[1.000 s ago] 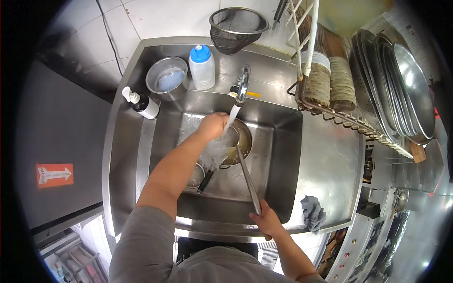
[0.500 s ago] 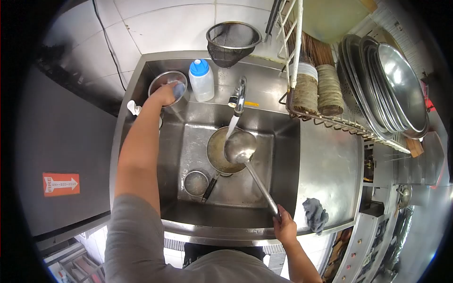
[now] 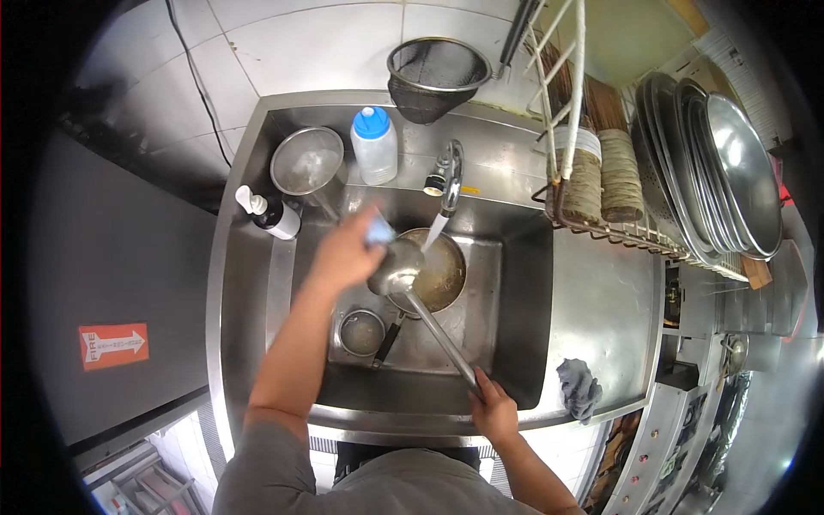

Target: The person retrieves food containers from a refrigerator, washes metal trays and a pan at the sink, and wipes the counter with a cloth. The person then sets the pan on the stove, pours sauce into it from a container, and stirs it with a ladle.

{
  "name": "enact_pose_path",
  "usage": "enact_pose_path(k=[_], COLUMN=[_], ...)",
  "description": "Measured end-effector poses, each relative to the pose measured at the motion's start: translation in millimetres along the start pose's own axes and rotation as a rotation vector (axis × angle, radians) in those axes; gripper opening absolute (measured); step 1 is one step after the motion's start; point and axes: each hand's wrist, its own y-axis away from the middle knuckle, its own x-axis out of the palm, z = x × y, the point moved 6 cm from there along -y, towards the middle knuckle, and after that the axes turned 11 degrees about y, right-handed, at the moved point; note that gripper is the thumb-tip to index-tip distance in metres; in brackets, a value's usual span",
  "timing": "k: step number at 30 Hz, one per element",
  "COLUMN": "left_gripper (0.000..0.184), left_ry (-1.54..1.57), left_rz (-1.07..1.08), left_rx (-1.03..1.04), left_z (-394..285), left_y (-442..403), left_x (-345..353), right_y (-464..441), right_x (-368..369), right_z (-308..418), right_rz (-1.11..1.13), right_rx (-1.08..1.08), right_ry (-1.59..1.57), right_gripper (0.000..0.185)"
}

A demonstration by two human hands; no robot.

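Observation:
My right hand (image 3: 495,407) is closed around the handle end of a large metal ladle (image 3: 438,330), whose bowl hangs over the sink. My left hand (image 3: 343,253), partly blurred, grips a pale blue sponge (image 3: 378,230) just beside the ladle's bowl; whether they touch I cannot tell. Water runs from the faucet (image 3: 451,176) into a pan (image 3: 442,279) with a black handle, lying in the sink (image 3: 412,365). Left of that handle sits a small round metal container (image 3: 361,333) with liquid in it. A metal pot (image 3: 307,163) holding sudsy water stands at the sink's back left corner.
A blue-capped bottle (image 3: 374,146) and a dark pump bottle (image 3: 279,219) stand on the ledge. A mesh strainer (image 3: 438,81) hangs on the wall. At right, a wire rack (image 3: 618,236) holds brushes and metal bowls (image 3: 738,167); a grey cloth (image 3: 579,389) lies on the counter.
My left hand has come out of the pot with the sponge, moving right and down to the ladle's bowl. The ladle and my right hand have shifted left.

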Motion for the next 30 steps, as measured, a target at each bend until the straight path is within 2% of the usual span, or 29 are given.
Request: enact_pose_path(k=[1,2,3,4,6,7,8,10,11,12,14,15,16,18,19,20,21,22,23,24,26,28,29,30], left_gripper=[0.071,0.072,0.064,0.064,0.054,0.045,0.045,0.044,0.043,0.043,0.047,0.046,0.046,0.047,0.048,0.048,0.05,0.052,0.055,0.055,0.048,0.034,0.034,0.03], left_ry=[0.119,-0.064,-0.074,-0.07,-0.277,-0.184,-0.179,0.074,0.041,0.045,0.085,0.287,0.284,0.099,-0.129,-0.118,-0.167,-0.218,-0.339,-0.335,-0.345,0.338,0.341,0.407], left_rz=[0.157,0.013,0.005,0.006,0.198,0.191,0.191,0.307,0.22,0.214,0.061,0.138,0.137,0.091,0.105,0.113,0.147,0.18,0.147,0.15,0.239,0.405,0.402,0.044], left_rx=[-0.066,0.072,0.095,0.095,0.527,0.502,0.496,-0.02,0.197,0.203,0.481,0.154,0.156,0.407,0.579,0.572,0.786,1.005,1.085,1.085,1.134,-0.01,-0.014,0.051], left_z=[-6.4,3.3,5.0,2.5,-21.4,-17.3,-14.5,14.0,-0.3,-1.9,-11.4,9.3,11.2,-4.4,-23.7,-25.5,-34.1,-39.5,-33.8,-21.5,-8.5,21.6,49.3,98.8], left_y=[8.1,12.3,11.2,9.3,10.6,3.8,-9.6,-43.4,-35.7,-34.8,-18.2,-30.5,-27.7,-11.8,1.5,4.1,8.2,12.4,8.8,-1.9,-16.8,-49.6,-54.0,-68.8], left_x=[21.2,39.4,50.6,54.8,76.1,76.9,75.4,72.4,72.1,75.1,79.7,86.7,91.0,101.3,102.5,101.7,101.0,101.0,107.5,111.3,114.6,99.7,121.9,140.0], right_y=[-8.3,-16.6,-23.6,-28.3,-27.5,-24.7,-22.7,-17.9,-19.0,-22.6,-14.0,-11.4,-11.9,-14.8,-14.5,-11.0,-7.8,-10.9,-9.7,-5.0,-2.1,-2.7,-1.0,-2.4], right_x=[-1.5,-3.2,-5.8,-6.6,-5.3,-7.5,-11.0,-13.2,-16.2,-17.9,-19.7,-15.5,-5.2,9.3,3.3,5.4,8.5,0.7,-0.1,-0.2,-5.0,-0.3,5.2,9.7], right_z=[7.4,13.3,16.2,14.7,10.9,11.3,12.8,16.1,16.1,13.5,0.6,-6.9,-19.3,-37.8,-34.7,-31.1,-22.5,-15.7,-4.7,6.0,20.4,30.3,36.8,44.9], right_rz=[0.015,0.028,0.027,0.065,0.106,0.039,-0.03,-0.056,-0.086,-0.092,-0.092,-0.087,-0.037,0.056,0.054,0.268,0.48,0.483,0.594,0.707,0.771,0.836,0.854,0.866], right_rx=[-0.015,-0.03,-0.032,0.013,0.064,0.041,0.013,-0.002,-0.012,-0.015,0.026,0.028,0.061,0.128,0.139,0.313,0.479,0.481,0.518,0.557,0.527,0.487,0.494,0.495], right_ry=[0.02,0.04,0.043,0.084,0.131,0.125,0.118,0.094,0.068,0.074,0.033,0.033,-0.06,-0.239,-0.237,-0.513,-0.789,-0.786,-0.931,-1.077,-1.09,-1.096,-1.242,-1.39], right_gripper=[0.053,0.053,0.053,0.053,0.053,0.051,0.049,0.051,0.052,0.052,0.056,0.056,0.054,0.05,0.05,0.053,0.056,0.056,0.057,0.058,0.058,0.058,0.058,0.058])
